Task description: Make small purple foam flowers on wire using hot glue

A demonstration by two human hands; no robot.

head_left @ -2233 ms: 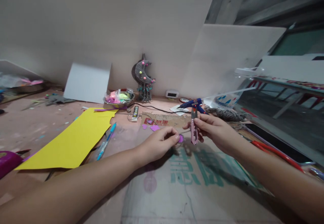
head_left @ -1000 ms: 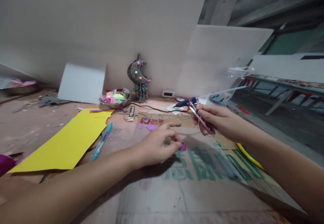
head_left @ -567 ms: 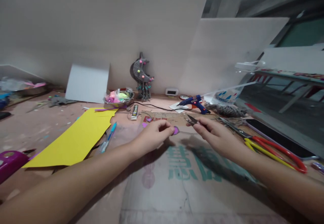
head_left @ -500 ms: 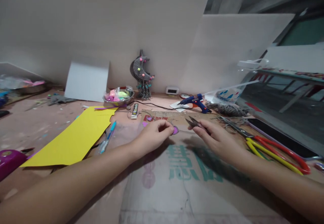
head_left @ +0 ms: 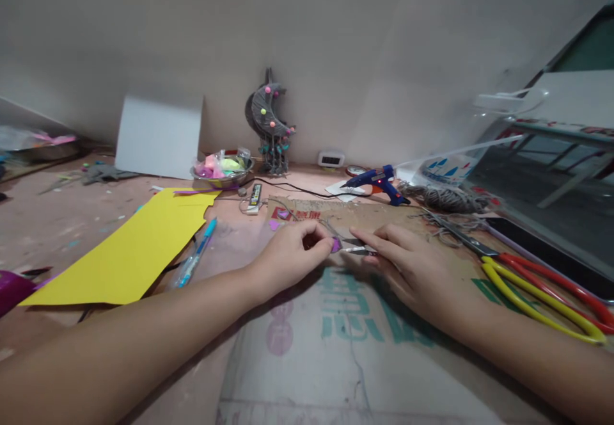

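The small purple disc [head_left: 335, 244] you're working on is at your left fingertips, over the printed cardboard sheet [head_left: 297, 377], well in from the desk's [head_left: 62, 220] back edge. It should feel nearly weightless, probably soft and bendable, and easy to crease, though not slippery; take it by the rim, with light pressure. Your left hand [head_left: 292, 252] has thumb and forefinger pinching it that way. Your right hand [head_left: 417, 262] is wrapped around the thread snips [head_left: 355, 249], blades just beside the disc; whether they touch it, you can't tell. Farther out, the blue glue gun [head_left: 371, 180] lies toward the back edge, its red light showing, and the red-and-yellow-handled scissors [head_left: 485, 252] rest near the right edge.
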